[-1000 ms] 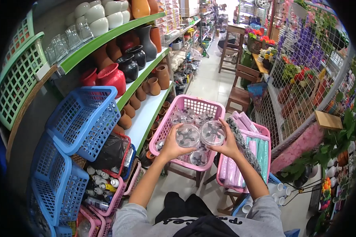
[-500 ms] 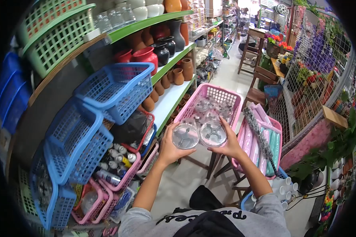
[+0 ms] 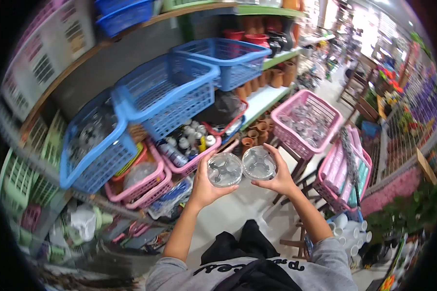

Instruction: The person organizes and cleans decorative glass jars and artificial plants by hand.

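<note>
My left hand [image 3: 207, 186] is wrapped round the side of a round clear plastic container [image 3: 225, 169]. In my right hand [image 3: 280, 177] is a similar clear container [image 3: 259, 163], gripped at its right side. The two containers are side by side in front of my body, their round faces toward the camera. A star-like pattern shows on each. Beyond them, up and to the right, a pink basket [image 3: 287, 137] holds many clear plastic pieces. Another heap of clear items lies in the blue basket [image 3: 99, 163] at the left.
Blue baskets [image 3: 182, 109] stand along the shelf at the left, above a pink basket of spray cans [image 3: 217, 143]. Clay pots [image 3: 277, 78] line the shelf behind. At the right stand a pink basket with wrapped rolls [image 3: 331, 194], a wooden stool [image 3: 353, 83] and a wire rack.
The view has turned to the left, so the baskets and shelves appear farther right. Both hands still hold the two containers in front of the body.
</note>
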`<action>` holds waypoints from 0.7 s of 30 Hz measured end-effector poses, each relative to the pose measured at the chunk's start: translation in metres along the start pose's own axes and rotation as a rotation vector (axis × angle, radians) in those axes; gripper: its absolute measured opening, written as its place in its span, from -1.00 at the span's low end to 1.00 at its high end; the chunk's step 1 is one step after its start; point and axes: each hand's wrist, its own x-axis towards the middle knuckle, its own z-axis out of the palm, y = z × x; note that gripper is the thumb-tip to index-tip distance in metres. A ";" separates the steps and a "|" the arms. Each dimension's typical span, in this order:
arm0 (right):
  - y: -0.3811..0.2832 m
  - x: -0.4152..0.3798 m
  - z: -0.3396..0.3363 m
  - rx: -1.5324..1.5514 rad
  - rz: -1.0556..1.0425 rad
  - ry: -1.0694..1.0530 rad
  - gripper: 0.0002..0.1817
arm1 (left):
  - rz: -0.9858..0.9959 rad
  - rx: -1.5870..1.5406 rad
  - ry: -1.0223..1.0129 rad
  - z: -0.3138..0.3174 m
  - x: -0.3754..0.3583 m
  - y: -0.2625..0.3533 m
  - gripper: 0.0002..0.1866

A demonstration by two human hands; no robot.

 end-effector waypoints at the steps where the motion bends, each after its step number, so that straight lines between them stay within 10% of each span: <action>1: -0.004 0.004 0.009 0.028 -0.028 -0.028 0.11 | -0.013 0.000 0.028 -0.010 -0.010 0.002 0.12; 21: -0.133 0.062 0.166 0.290 -0.496 -0.491 0.09 | -0.180 0.142 0.585 -0.164 -0.162 0.092 0.07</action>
